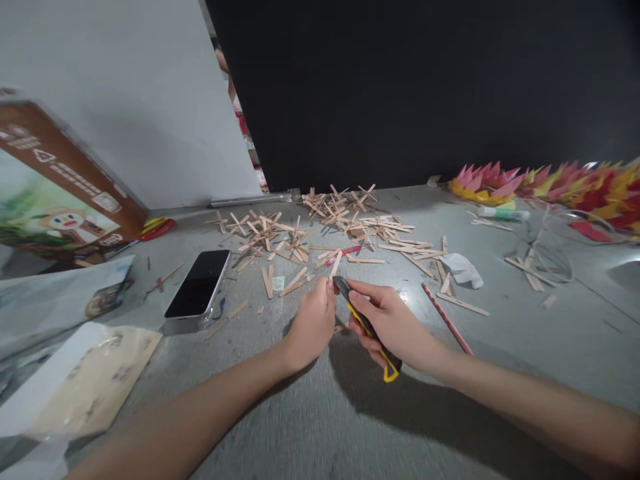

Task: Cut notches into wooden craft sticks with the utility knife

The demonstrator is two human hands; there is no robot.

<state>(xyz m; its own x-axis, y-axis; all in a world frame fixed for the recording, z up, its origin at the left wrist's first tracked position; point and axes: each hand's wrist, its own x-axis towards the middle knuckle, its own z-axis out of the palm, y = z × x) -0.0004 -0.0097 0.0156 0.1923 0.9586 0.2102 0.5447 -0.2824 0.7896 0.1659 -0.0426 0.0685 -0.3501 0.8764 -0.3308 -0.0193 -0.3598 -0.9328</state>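
Note:
In the middle of the head view, my left hand [314, 321] is closed around a wooden craft stick [337, 263], whose upper part sticks out above the fingers. Close beside it my right hand [384, 320] grips a black and yellow utility knife [369, 327]. The knife's front end is at the stick, right by the left fingertips; its blade is too small to make out. Beyond both hands lies a heap of loose and crossed craft sticks [345, 212]. A red pencil-like rod [447, 319] rests to the right of my right hand.
A phone [198, 285] lies left of the hands, near a printed box [65, 187] and a plastic-wrapped packet [95, 380]. At right are a crumpled tissue [463, 271], a glue stick [503, 213] and pink and yellow folded paper pieces [487, 183]. A black panel [425, 87] stands behind.

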